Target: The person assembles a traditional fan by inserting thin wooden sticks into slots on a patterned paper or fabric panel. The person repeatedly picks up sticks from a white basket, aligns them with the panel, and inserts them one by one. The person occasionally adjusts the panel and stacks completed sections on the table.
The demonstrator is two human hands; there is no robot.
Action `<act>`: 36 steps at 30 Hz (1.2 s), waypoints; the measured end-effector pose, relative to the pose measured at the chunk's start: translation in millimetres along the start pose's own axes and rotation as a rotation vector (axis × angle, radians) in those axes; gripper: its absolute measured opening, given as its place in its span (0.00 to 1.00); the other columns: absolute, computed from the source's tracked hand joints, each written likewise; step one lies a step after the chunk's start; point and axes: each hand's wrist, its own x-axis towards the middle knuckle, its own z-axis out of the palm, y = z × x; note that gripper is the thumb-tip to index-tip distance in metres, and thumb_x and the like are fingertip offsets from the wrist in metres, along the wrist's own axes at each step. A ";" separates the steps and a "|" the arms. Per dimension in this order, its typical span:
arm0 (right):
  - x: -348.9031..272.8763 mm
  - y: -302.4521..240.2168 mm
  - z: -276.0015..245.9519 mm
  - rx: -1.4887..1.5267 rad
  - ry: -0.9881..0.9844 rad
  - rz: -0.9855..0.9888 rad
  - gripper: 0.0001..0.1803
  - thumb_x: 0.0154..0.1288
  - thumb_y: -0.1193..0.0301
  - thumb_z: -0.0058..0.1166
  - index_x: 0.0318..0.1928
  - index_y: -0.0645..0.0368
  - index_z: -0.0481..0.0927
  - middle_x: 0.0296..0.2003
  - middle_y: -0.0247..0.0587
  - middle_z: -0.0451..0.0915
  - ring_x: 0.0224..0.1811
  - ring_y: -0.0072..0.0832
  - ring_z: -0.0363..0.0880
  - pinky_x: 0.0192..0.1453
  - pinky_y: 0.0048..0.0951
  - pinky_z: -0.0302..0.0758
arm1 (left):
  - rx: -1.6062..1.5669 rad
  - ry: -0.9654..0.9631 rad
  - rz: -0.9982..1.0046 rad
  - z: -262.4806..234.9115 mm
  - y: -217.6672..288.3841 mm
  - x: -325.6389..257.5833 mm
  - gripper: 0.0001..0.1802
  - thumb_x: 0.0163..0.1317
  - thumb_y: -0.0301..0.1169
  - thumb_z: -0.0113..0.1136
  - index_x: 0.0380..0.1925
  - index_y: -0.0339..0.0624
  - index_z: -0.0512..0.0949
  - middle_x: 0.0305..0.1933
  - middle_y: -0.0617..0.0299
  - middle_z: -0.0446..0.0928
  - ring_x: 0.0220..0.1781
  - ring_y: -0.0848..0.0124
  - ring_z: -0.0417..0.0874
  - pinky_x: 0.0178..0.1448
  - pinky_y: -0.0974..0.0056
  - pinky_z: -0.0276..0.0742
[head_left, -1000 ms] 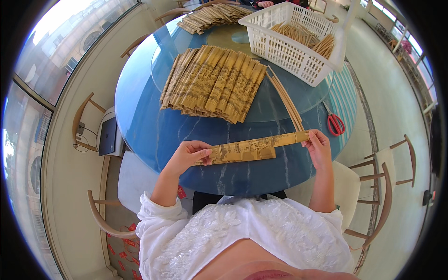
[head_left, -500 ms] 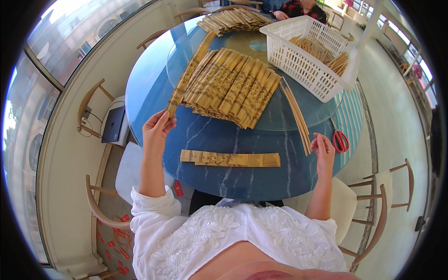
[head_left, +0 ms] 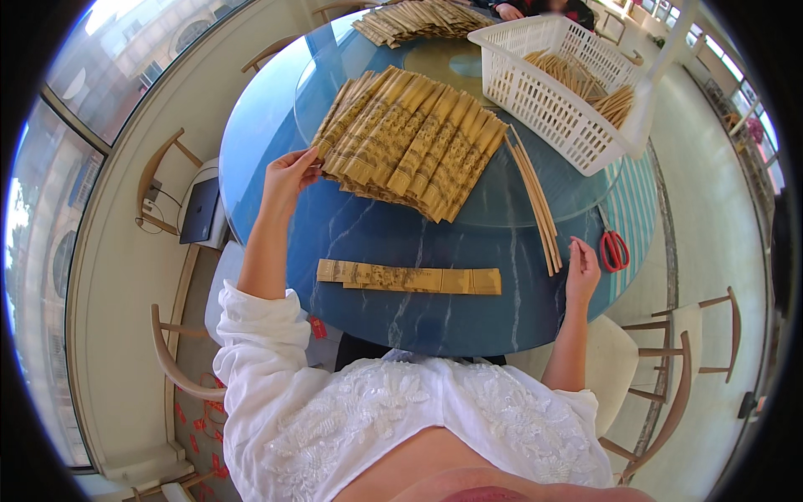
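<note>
- Left hand (head_left: 291,173): thumb and fingers closed in a pinch on the near end of a patterned strip (head_left: 324,159) at the left edge of the large pile.
- Right hand (head_left: 582,273): relaxed, fingers partly bent, holding nothing; positioned near the right edge of the table, between the loose sticks and the scissors.
- Large pile (head_left: 410,138): gold-brown printed strips, overlapping in a fan, located left of centre on the table.
- Front strips (head_left: 410,279): lying flat and crosswise on the near part of the table, one overlapping another, left ends offset.
- Loose sticks (head_left: 534,205): several thin wooden pieces, side by side, right of the large pile, near ends just beside the right hand.
- Scissors (head_left: 615,251): red handles, at the right side of the table.
- Basket (head_left: 535,109): white, slotted plastic, on the far right; contains more wooden sticks (head_left: 615,105).
- Second pile (head_left: 422,21): similar strips, fanned, at the far side.
- Table (head_left: 418,326): round, blue, marble-veined, carrying a glass turntable (head_left: 502,194).
- Co-worker's hand (head_left: 508,11): at the far edge, left of the basket; its grip cannot be determined.
- Laptop (head_left: 199,213): dark, resting on a chair to the left.
</note>
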 end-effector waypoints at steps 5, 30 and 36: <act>0.0 -1.6 2.6 -0.078 -0.026 -0.022 0.09 0.68 0.73 0.51 0.43 0.65 0.80 0.38 0.34 0.80 0.38 0.17 0.77 0.43 0.17 0.72 | 0.387 0.070 0.094 4.0 9.5 -4.5 0.17 0.58 0.40 0.66 0.32 0.33 0.83 0.21 0.64 0.77 0.21 0.79 0.72 0.25 0.74 0.66; -5.0 -5.1 7.7 -0.059 0.071 -0.189 0.09 0.65 0.72 0.55 0.43 0.60 0.82 0.36 0.33 0.80 0.36 0.16 0.78 0.40 0.17 0.74 | 0.953 -0.484 0.631 50.6 -75.3 -144.4 0.18 0.48 0.31 0.69 0.40 0.38 0.81 0.43 0.60 0.78 0.53 0.60 0.74 0.56 0.60 0.71; -7.4 -10.6 8.8 -0.193 -0.009 -0.216 0.09 0.59 0.70 0.62 0.41 0.55 0.84 0.32 0.30 0.78 0.27 0.16 0.71 0.33 0.18 0.70 | 0.852 -0.436 0.516 54.6 -77.4 -147.6 0.13 0.47 0.29 0.71 0.33 0.39 0.80 0.41 0.59 0.78 0.50 0.62 0.75 0.53 0.61 0.73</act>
